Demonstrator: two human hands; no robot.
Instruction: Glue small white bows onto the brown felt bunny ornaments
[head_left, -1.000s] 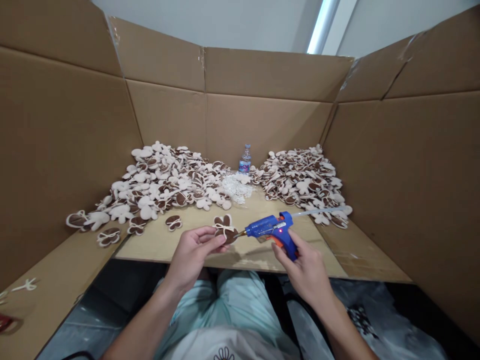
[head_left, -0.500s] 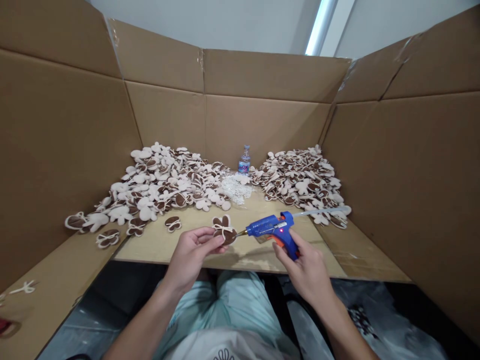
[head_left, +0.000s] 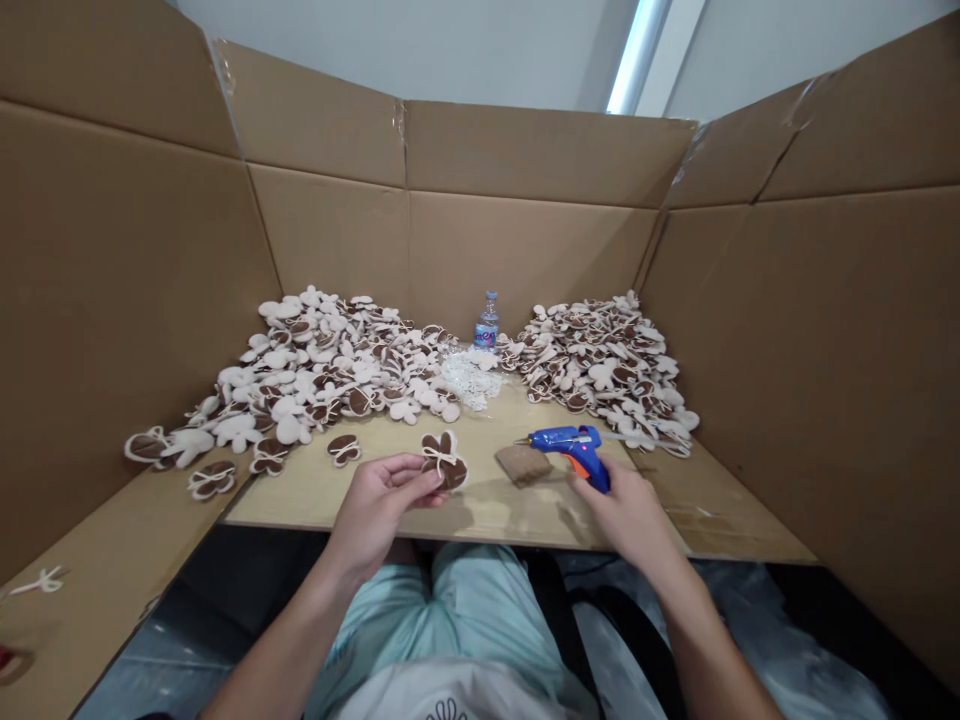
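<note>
My left hand (head_left: 381,497) pinches a brown and cream butterfly-shaped piece (head_left: 443,459) with a cream bow on it, held just above the near edge of the wooden board (head_left: 487,505). My right hand (head_left: 626,508) grips the handle of a blue glue gun (head_left: 568,444). The gun rests low on the board, its nozzle pointing left over a small brown pad (head_left: 523,463).
A big heap of the same pieces (head_left: 315,370) lies at the left, another heap (head_left: 604,365) at the right. Between them are small white bits (head_left: 469,375) and a water bottle (head_left: 487,322). Tall cardboard walls (head_left: 525,240) enclose the board on three sides.
My right hand has lowered the glue gun and moved it right, away from the piece, down onto the board by the brown pad. My left hand kept the piece almost still.
</note>
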